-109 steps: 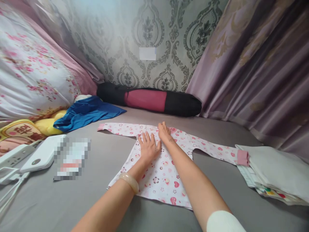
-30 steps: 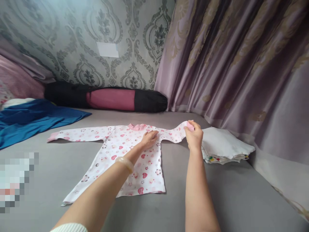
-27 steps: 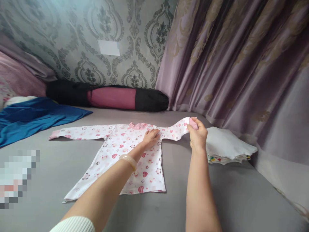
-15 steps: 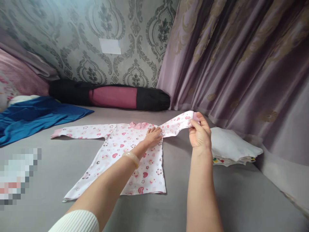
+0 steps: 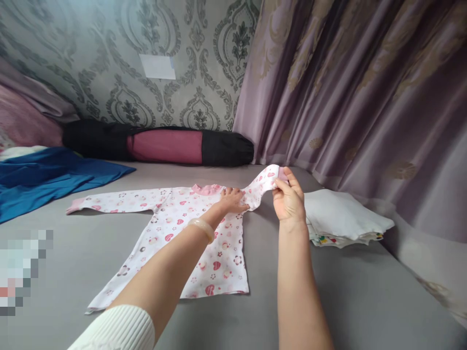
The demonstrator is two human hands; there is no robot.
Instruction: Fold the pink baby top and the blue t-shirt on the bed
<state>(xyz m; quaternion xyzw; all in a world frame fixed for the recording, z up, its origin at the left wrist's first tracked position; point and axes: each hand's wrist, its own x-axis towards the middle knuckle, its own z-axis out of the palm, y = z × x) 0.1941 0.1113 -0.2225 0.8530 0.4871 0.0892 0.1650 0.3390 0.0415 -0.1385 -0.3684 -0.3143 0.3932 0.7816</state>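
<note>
A white long-sleeved child's shirt (image 5: 189, 228) with pink hearts and flowers lies spread on the grey sheet, its pink collar facing away from me. My left hand (image 5: 232, 200) rests flat with fingers spread on the shirt's right shoulder, near the sleeve seam. Pinched between thumb and fingers of my right hand (image 5: 290, 194) is the pink cuff (image 5: 283, 175) of the right sleeve, lifted off the bed. That sleeve bends upward between my two hands. The other sleeve (image 5: 116, 201) lies stretched out to the left.
A folded stack of white cloth (image 5: 346, 216) sits right of my right hand. Blue fabric (image 5: 62, 177) lies at the left. Along the wall rests a long black and maroon bag (image 5: 164, 146). Purple curtains (image 5: 328, 87) hang at the right. A blurred patch covers something at lower left.
My right hand has moved left toward the shirt's body with the cuff, so the raised sleeve is slacker and more bent. My left hand stays on the shoulder. The view has shifted slightly.
</note>
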